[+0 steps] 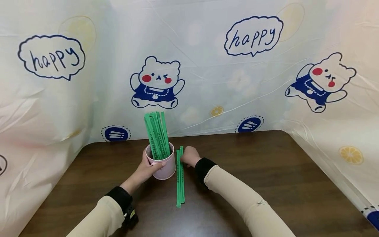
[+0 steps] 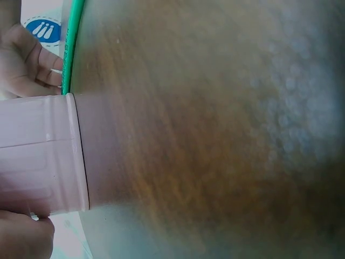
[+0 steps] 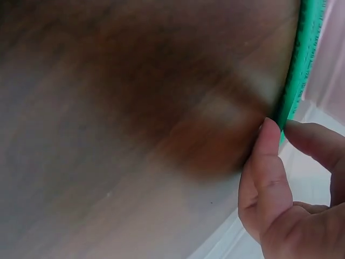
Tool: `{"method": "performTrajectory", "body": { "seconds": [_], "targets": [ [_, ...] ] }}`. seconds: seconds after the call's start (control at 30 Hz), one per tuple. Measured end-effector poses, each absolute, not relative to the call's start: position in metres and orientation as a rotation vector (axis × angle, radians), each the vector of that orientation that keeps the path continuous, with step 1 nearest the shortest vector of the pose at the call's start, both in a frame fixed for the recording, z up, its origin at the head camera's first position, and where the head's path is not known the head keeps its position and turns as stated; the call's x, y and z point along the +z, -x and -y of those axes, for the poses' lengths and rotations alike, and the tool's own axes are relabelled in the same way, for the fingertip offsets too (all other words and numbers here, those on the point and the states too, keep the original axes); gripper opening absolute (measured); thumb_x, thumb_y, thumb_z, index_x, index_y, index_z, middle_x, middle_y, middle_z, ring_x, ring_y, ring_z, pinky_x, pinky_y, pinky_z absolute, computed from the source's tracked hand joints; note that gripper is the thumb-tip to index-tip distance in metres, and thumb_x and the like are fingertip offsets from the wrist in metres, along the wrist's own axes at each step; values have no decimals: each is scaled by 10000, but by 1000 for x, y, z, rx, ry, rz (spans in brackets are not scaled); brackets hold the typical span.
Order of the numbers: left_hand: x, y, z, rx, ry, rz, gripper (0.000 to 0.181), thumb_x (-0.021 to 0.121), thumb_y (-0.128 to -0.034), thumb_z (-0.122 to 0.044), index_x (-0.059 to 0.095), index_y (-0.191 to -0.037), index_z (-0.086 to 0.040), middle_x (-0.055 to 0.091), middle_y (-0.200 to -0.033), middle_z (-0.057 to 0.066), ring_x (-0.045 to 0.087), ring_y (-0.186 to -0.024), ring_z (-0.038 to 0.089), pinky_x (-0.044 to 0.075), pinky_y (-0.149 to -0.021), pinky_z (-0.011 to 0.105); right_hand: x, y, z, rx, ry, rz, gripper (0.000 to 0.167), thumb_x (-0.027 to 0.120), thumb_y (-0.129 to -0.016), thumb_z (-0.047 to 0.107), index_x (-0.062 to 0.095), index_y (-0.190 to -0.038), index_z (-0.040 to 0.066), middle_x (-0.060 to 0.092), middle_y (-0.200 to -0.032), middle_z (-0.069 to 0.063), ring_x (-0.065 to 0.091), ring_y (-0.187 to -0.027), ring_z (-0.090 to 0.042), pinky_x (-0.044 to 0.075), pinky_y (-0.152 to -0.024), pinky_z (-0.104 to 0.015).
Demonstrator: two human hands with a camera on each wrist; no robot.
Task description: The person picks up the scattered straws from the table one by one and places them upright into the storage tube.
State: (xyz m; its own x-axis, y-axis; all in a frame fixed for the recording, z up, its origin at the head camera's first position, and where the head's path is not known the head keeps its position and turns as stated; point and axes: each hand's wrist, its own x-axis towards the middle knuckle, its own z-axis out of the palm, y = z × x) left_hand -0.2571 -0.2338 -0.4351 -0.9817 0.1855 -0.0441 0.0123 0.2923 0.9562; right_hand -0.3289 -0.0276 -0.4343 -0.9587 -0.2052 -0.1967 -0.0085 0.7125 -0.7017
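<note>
A pale pink cylindrical cup (image 1: 164,169) stands on the brown table, its rim upward, with a bundle of long, slim green printed sticks (image 1: 157,136) leaning out of it. My left hand (image 1: 148,169) grips the cup from its left side, thumb across the front. Just right of the cup, two more green sticks (image 1: 180,177) lie side by side on the tabletop. At their far end is my right hand (image 1: 190,156); in the right wrist view its thumb and fingertips (image 3: 269,137) pinch the end of a green stick (image 3: 302,65).
The dark wood table (image 1: 266,164) has rounded far corners. Behind and beside it hangs a pale cloth (image 1: 201,65) printed with bears, lemon slices and "happy" bubbles.
</note>
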Motion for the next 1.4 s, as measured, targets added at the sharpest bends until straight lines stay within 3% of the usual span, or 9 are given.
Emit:
{"method": "performTrajectory", "body": {
  "seconds": [0.43, 0.93, 1.13, 1.2, 1.27, 1.3, 1.4],
  "targets": [
    [-438, 256, 232, 1776, -196, -2419, 1018, 651, -922, -186, -99, -1604, -88, 88, -1664, 253, 203, -1509, 438, 187, -1256, 666, -435, 326, 31, -1140, 88, -2668, 279, 627, -859, -77, 489, -661, 63, 569, -754, -105, 640, -513, -213, 528, -453, -257],
    [-444, 254, 229, 1751, -171, -2396, 1024, 653, -925, -216, -104, -1608, -108, 89, -1671, 242, 210, -1507, 436, 198, -1250, 673, -443, 321, 30, -1125, 66, -2693, 447, 689, -867, -37, 404, -556, 111, 468, -598, -52, 561, -459, -177, 502, -446, -260],
    [-441, 254, 231, 1736, -162, -2393, 1037, 654, -930, -227, -123, -1607, -111, 87, -1668, 243, 218, -1500, 439, 214, -1243, 676, -420, 329, 19, -1130, 169, -2728, 443, 717, -881, 5, 449, -541, 97, 480, -528, -26, 593, -455, -155, 538, -522, -243],
    [-439, 255, 232, 1733, -162, -2403, 1036, 654, -929, -232, -121, -1606, -114, 88, -1667, 242, 214, -1504, 438, 210, -1244, 676, -397, 334, 15, -1142, 229, -2779, 293, 700, -908, 21, 563, -650, 26, 547, -593, -47, 582, -505, -142, 512, -567, -224],
    [-437, 256, 233, 1742, -170, -2409, 1034, 651, -926, -227, -121, -1606, -114, 84, -1666, 244, 205, -1508, 437, 201, -1248, 675, -369, 339, 11, -1200, 301, -2847, 104, 672, -932, 24, 645, -858, -44, 598, -701, -80, 561, -584, -146, 481, -610, -225],
    [-436, 256, 233, 1745, -176, -2414, 1034, 650, -924, -223, -120, -1605, -109, 82, -1665, 249, 200, -1510, 440, 196, -1250, 674, -354, 341, 10, -1258, 345, -2874, 94, 655, -941, 15, 652, -983, -69, 615, -773, -112, 547, -640, -160, 476, -638, -242],
    [-434, 256, 234, 1750, -185, -2421, 1029, 645, -919, -207, -114, -1606, -100, 77, -1669, 256, 182, -1524, 440, 176, -1259, 666, -313, 342, 9, -1489, 483, -2952, 334, 621, -963, 11, 589, -1286, -68, 645, -973, -161, 572, -812, -208, 498, -732, -280]
  ]
}}
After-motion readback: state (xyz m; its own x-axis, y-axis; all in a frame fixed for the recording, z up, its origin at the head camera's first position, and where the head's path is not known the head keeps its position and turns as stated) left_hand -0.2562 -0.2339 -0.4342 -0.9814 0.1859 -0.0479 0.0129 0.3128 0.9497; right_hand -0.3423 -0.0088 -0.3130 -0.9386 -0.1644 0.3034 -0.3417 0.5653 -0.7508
